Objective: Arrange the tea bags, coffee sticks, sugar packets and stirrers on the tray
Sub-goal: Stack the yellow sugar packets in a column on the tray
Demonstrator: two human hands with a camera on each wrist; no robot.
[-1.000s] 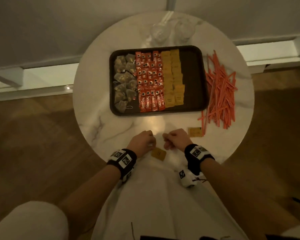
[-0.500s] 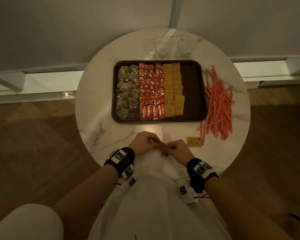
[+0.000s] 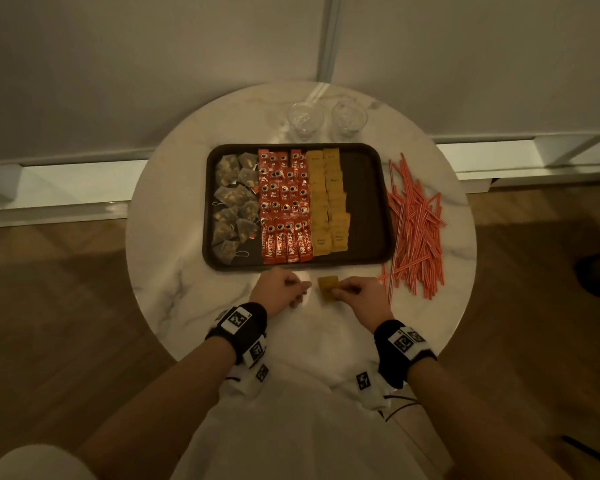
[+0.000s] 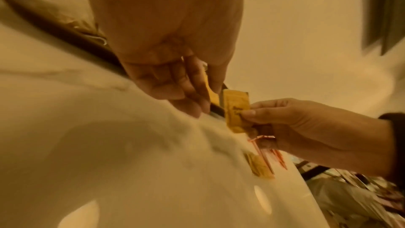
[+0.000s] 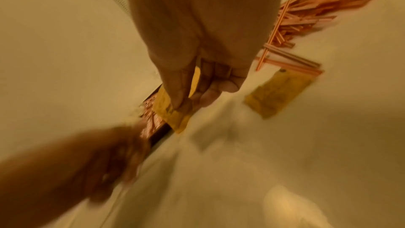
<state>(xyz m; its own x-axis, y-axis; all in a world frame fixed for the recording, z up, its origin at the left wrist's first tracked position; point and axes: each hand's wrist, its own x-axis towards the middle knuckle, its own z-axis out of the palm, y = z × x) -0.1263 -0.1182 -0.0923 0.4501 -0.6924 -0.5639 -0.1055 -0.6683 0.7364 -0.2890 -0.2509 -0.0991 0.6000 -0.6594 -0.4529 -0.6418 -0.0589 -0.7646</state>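
The dark tray (image 3: pixel 365 202) holds tea bags (image 3: pixel 234 202) on its left, red coffee sticks (image 3: pixel 284 209) in the middle and yellow sugar packets (image 3: pixel 328 202) beside them; its right strip is bare. Red stirrers (image 3: pixel 413 223) lie in a loose pile on the table to the right of the tray. Just in front of the tray, my right hand (image 3: pixel 340 291) pinches a yellow sugar packet (image 3: pixel 327 287) by its edge. My left hand (image 3: pixel 302 289) is curled beside it, and the left wrist view shows a second sugar packet (image 4: pixel 210 93) held edge-on between its thumb and fingers. Another sugar packet (image 5: pixel 278 96) lies flat by the near stirrer ends.
Two clear glasses (image 3: pixel 305 119) (image 3: pixel 349 117) stand behind the tray on the round white marble table (image 3: pixel 174 237). A wall is close behind the table, and wooden floor lies on both sides. My lap in white cloth is under the table's near edge.
A second ago a sugar packet lay between my hands at the table's near edge. The hands met over it, then rose toward the tray; now they are slightly apart, each holding a packet.
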